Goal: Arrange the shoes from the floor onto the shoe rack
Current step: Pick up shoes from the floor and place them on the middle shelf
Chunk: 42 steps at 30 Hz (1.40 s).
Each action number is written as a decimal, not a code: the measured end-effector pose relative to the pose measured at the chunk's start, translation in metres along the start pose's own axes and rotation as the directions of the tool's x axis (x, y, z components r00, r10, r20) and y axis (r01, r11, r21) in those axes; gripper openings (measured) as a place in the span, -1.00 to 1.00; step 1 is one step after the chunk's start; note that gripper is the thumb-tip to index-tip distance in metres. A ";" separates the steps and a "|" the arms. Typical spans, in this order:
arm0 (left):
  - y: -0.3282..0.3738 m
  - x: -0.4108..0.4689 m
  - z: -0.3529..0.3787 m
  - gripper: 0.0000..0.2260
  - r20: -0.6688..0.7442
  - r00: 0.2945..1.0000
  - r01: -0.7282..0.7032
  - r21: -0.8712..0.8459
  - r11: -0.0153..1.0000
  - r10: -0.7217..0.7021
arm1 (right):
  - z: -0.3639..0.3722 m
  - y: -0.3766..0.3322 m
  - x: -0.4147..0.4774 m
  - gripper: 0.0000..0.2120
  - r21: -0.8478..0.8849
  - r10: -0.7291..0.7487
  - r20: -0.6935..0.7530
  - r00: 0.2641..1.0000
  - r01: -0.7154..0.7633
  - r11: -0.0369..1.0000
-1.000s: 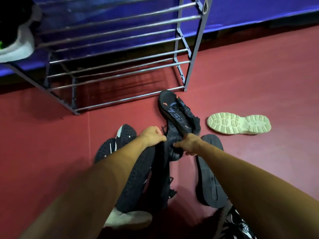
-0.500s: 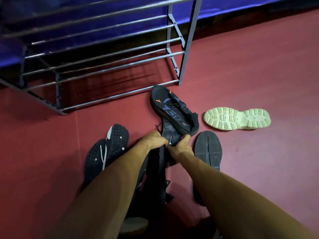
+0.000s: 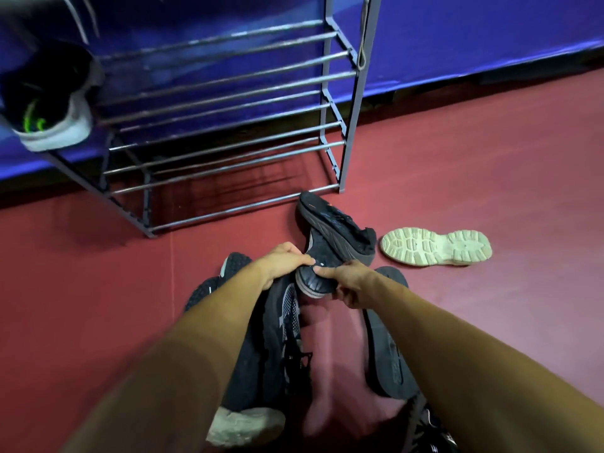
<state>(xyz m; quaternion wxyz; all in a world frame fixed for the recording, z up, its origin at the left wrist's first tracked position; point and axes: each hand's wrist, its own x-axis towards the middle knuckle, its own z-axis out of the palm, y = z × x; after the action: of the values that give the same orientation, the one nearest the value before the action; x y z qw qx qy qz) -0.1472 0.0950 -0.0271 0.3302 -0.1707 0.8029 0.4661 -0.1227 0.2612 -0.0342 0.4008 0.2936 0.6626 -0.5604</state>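
I'm seeing bare red floor (image 3: 490,165) spreading open toward three o'clock, the shoe rack (image 3: 346,125) at twelve. I'm counting six shoes down here, one more on the rack. My left hand (image 3: 281,261) and right hand (image 3: 346,279) are pinching one black shoe (image 3: 312,281)'s toe, now lifted off the orange-marked shoe (image 3: 336,223).

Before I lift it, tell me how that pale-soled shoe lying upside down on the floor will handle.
The pale-soled shoe looks thick-soled, so probably stiff rather than floppy. Its deep tread should give fingers grip. Resting sole-up and flat, it seems unlikely to roll.
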 end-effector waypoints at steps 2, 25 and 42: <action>0.012 -0.018 -0.013 -0.77 -0.031 0.999 -0.025 -0.033 0.999 0.024 | 0.007 -0.009 -0.013 -0.56 -0.023 0.038 0.096 0.995 -0.035 0.999; 0.047 -0.220 -0.231 -0.56 0.088 0.976 -0.178 -0.217 0.960 0.200 | 0.070 -0.150 -0.175 -0.46 0.025 -0.468 0.184 0.864 0.472 0.881; 0.023 -0.200 -0.255 -0.55 -0.232 0.916 -0.284 0.203 0.937 0.327 | 0.090 -0.181 -0.180 -0.32 0.182 -0.529 0.135 0.838 0.504 0.844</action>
<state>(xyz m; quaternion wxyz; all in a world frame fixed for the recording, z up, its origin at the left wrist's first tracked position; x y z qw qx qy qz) -0.1105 -0.1197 0.2146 0.1571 -0.0751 0.8920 0.4172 -0.1648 0.1484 0.2078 0.2712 0.0790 0.6377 -0.7167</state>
